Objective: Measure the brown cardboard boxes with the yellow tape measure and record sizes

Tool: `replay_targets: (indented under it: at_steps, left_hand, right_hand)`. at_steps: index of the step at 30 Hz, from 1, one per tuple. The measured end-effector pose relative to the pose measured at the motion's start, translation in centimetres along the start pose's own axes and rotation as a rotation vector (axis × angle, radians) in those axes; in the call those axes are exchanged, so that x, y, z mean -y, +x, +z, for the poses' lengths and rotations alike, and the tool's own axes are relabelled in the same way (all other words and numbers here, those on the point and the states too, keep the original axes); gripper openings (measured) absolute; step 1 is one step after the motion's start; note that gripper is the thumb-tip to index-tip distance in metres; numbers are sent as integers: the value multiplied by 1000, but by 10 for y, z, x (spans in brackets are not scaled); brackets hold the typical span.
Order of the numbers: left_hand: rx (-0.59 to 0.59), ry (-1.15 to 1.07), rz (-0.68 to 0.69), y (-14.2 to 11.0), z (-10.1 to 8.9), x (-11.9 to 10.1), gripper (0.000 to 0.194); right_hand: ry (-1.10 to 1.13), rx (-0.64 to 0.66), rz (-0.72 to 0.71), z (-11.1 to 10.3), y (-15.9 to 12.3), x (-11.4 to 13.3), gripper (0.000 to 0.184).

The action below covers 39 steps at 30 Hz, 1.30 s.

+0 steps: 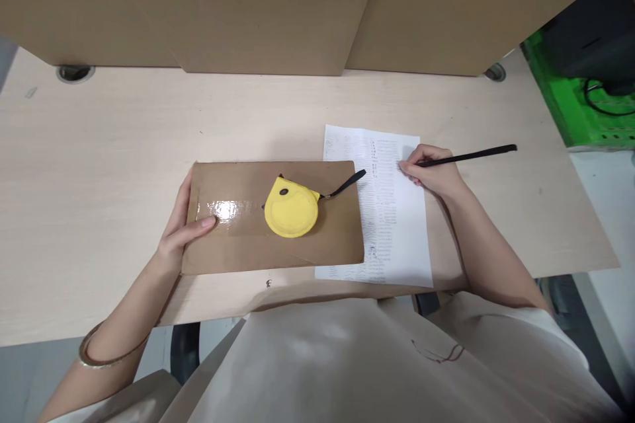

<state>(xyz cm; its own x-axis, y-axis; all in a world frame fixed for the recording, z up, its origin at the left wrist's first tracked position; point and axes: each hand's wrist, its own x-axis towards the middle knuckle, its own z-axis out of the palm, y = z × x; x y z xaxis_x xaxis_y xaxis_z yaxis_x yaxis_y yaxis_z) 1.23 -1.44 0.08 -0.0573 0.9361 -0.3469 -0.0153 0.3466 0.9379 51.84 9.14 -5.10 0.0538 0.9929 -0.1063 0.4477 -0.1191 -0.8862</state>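
My left hand (183, 225) grips the left end of a flat cardboard box (332, 238), thumb on top and fingers along its far side. On the box lies a yellow tape measure (292, 210), rounded with one corner and a black wrist strap that reaches past the box's right edge. My right hand (431, 166) pinches a long black pencil (469, 156), its tip near the paper and its back end pointing right. Under that hand is a white sheet of paper (397, 225) with rows of small writing. The box covers part of the sheet's left side.
Tall cardboard panels (268, 13) stand along the back of the pale wooden desk (99, 198). Two cable holes (75, 73) sit near the desk's back edge. A green crate (570, 112) with a black object and cable is at the right.
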Motion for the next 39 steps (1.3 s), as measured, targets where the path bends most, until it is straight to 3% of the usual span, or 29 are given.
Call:
replay_targets:
  at_steps: [7, 15, 24, 32, 36, 39]
  left_hand:
    - [32, 30, -16, 0, -4, 0, 87]
    - [10, -14, 24, 6, -7, 14, 97]
    - [-15, -8, 3, 0, 0, 2, 105]
    - [2, -22, 33, 7, -6, 13, 105]
    - [35, -4, 93, 8, -4, 14, 96]
    - [68, -35, 78, 7, -3, 11, 96]
  right_hand:
    - [-10, -16, 23, 0, 0, 2, 48]
    - [-46, -10, 4, -1, -1, 2, 44]
    - [-44, -59, 22, 2, -2, 9, 35]
    - [4, -35, 41, 2, 2, 7, 36]
    - [9, 37, 103, 0, -7, 18, 54]
    - [-227, 104, 168, 7, -24, 41, 66]
